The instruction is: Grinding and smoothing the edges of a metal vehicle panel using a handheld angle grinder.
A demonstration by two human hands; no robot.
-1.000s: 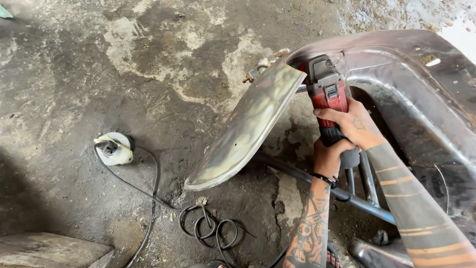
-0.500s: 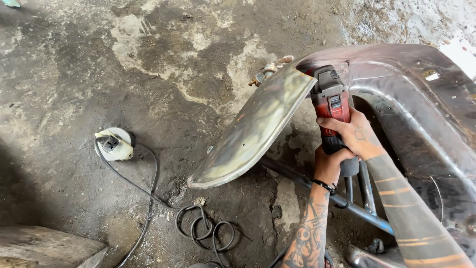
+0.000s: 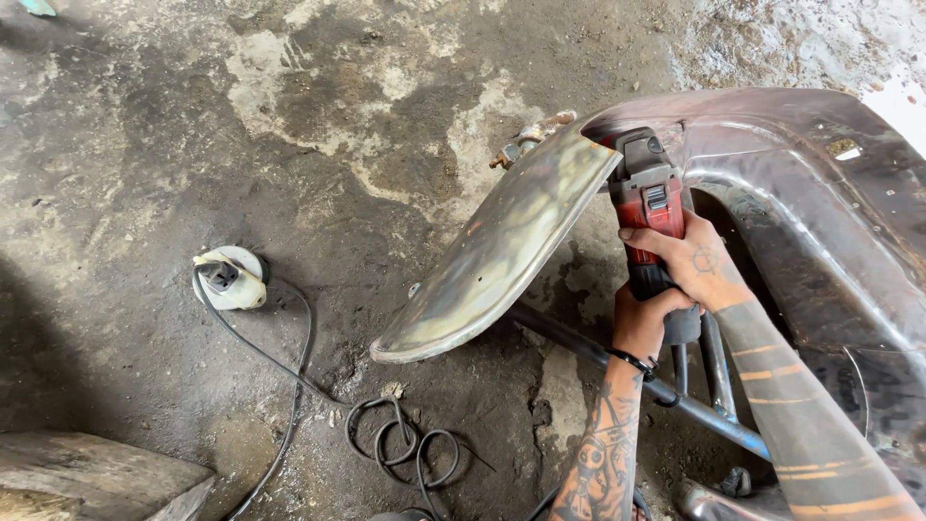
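Down at about nine o'clock a white socket block (image 3: 230, 279) lies on the stained concrete floor (image 3: 145, 174), its black cable (image 3: 289, 386) trailing toward six o'clock into loose coils (image 3: 405, 449), with a grey slab (image 3: 87, 478) at the lower left corner. Past centre, a curved sheet-metal panel (image 3: 502, 251) slants from lower left up to one o'clock, joining a larger dark metal body (image 3: 820, 193) at three o'clock. Against that upper edge sits the red and black power grinder (image 3: 648, 198), its head hidden behind the panel. Judging by this, the step in hand is working the seam or edge where the panel meets the body; the next move calls for steady pressure along that edge while keeping the cable clear. Both forearms come up from five o'clock: the left hand (image 3: 641, 323) is clenched round the tool's lower grip, wrist straight, and the right hand (image 3: 699, 265) wraps its body from above, fingers curled over the casing, above a blue-grey tube frame (image 3: 714, 415)
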